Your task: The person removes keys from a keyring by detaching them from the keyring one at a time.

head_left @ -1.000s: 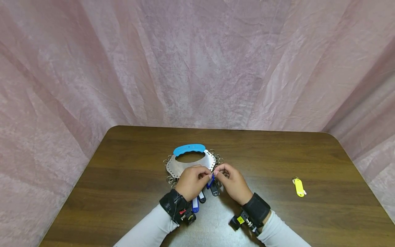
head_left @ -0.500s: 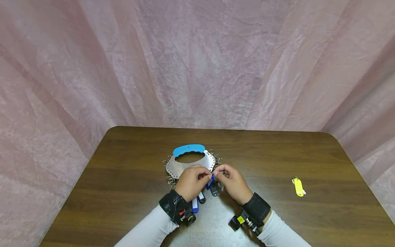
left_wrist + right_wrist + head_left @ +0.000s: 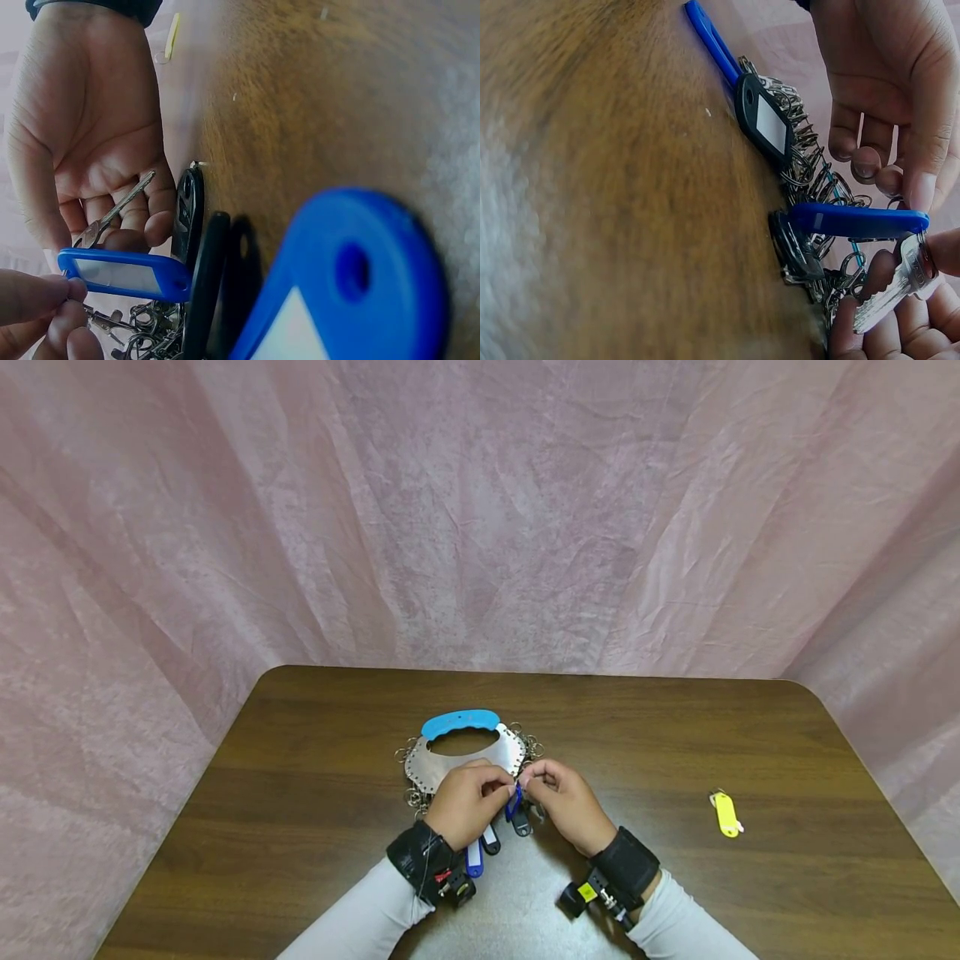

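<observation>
In the head view my left hand [image 3: 467,802] and right hand [image 3: 566,803] meet fingertip to fingertip at the plate's lower right edge. Between them hangs a blue key tag [image 3: 124,274] with a white label. My left thumb and finger pinch the small key ring at the tag's end. A silver key [image 3: 891,294] on that ring lies against my right fingers, its head pinched near the ring by my right thumb. Behind them, a silver metal key holder plate [image 3: 435,768] with a blue grip handle [image 3: 460,722] lies on the table, edged with many rings.
Black key tags [image 3: 522,821] and another blue key tag [image 3: 475,857] hang from the plate toward me. A yellow key tag [image 3: 727,815] lies apart at the right of the wooden table [image 3: 300,827]. Pink curtain [image 3: 480,527] stands behind the table.
The blue key tag between my hands has swung slightly, now hanging more upright. Both hands stay almost in place.
</observation>
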The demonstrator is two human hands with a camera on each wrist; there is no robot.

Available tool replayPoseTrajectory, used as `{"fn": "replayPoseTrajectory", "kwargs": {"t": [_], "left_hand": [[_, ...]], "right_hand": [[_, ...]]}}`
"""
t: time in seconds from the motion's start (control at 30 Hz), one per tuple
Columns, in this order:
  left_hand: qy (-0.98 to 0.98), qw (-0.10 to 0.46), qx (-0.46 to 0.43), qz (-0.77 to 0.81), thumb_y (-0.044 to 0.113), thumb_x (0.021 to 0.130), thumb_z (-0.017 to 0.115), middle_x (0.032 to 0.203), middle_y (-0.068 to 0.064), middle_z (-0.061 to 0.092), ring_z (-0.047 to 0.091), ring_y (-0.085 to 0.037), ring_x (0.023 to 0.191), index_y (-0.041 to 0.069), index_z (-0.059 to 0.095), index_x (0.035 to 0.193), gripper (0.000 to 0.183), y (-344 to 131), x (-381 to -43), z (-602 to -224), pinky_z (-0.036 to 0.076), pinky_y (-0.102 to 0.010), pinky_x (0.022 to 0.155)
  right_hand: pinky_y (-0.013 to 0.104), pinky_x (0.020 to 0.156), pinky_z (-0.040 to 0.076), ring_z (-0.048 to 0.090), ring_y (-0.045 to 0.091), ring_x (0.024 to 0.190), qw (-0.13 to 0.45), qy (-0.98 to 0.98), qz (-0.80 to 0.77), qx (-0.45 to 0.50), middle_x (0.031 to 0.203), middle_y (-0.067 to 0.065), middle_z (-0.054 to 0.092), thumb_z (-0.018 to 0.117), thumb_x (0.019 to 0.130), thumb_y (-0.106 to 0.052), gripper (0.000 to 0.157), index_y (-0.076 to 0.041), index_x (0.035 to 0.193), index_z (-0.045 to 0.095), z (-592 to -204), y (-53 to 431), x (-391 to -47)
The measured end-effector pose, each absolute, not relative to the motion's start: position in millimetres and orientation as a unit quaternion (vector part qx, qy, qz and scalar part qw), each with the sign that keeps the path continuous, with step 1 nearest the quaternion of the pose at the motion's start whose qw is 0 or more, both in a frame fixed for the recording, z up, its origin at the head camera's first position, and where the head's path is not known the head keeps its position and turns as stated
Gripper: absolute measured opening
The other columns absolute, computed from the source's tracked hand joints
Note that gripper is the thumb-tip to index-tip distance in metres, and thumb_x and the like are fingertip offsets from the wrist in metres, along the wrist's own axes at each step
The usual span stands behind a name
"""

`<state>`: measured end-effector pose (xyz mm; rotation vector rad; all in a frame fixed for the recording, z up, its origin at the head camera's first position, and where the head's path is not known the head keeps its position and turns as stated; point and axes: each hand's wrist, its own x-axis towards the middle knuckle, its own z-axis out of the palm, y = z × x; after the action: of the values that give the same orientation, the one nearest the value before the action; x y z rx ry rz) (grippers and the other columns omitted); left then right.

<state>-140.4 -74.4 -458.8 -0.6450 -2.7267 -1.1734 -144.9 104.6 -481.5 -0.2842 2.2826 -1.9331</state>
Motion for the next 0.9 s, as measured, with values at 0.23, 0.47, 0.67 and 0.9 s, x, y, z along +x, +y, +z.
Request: {"fn": "replayPoseTrajectory", "kwargs": {"t": [0.23, 0.47, 0.67, 0.9], "left_hand": [[-0.897, 0.054, -0.209, -0.385, 0.016, 0.088, 0.067, 0.076, 0.011, 0.054, 0.05, -0.005, 0.067, 0.017, 0.07, 0.087, 0.003, -74, -140, -457, 0.043, -0.024, 0.06], [-0.898, 0.055, -0.195, -0.391, 0.016, 0.087, 0.067, 0.074, 0.011, 0.053, 0.05, -0.004, 0.065, 0.017, 0.069, 0.085, 0.003, -74, -141, -456, 0.043, -0.023, 0.058], [-0.897, 0.054, -0.177, -0.401, 0.017, 0.086, 0.066, 0.073, 0.011, 0.053, 0.05, -0.004, 0.064, 0.018, 0.068, 0.083, 0.004, -74, -142, -456, 0.043, -0.023, 0.057], [-0.896, 0.053, -0.167, -0.408, 0.016, 0.086, 0.066, 0.073, 0.012, 0.053, 0.05, -0.004, 0.065, 0.017, 0.067, 0.083, 0.004, -76, -142, -455, 0.044, -0.023, 0.056]], "right_hand": [[0.029, 0.075, 0.046, 0.058, 0.021, 0.086, 0.067, 0.755, -0.644, -0.103, 0.091, 0.011, 0.063, 0.058, 0.093, -0.006, 0.006, -0.001, 0.094, 0.061, -487, 106, -147], [0.027, 0.075, 0.045, 0.058, 0.02, 0.086, 0.075, 0.755, -0.644, -0.1, 0.092, 0.015, 0.063, 0.056, 0.093, -0.002, 0.006, 0.003, 0.094, 0.06, -475, 105, -145], [0.027, 0.076, 0.045, 0.057, 0.024, 0.087, 0.072, 0.76, -0.639, -0.1, 0.095, 0.021, 0.061, 0.053, 0.093, 0.003, 0.009, 0.009, 0.097, 0.058, -455, 102, -137], [0.028, 0.077, 0.046, 0.058, 0.026, 0.088, 0.066, 0.761, -0.639, -0.093, 0.096, 0.023, 0.061, 0.054, 0.093, 0.002, 0.009, 0.008, 0.097, 0.059, -452, 103, -136]]}}
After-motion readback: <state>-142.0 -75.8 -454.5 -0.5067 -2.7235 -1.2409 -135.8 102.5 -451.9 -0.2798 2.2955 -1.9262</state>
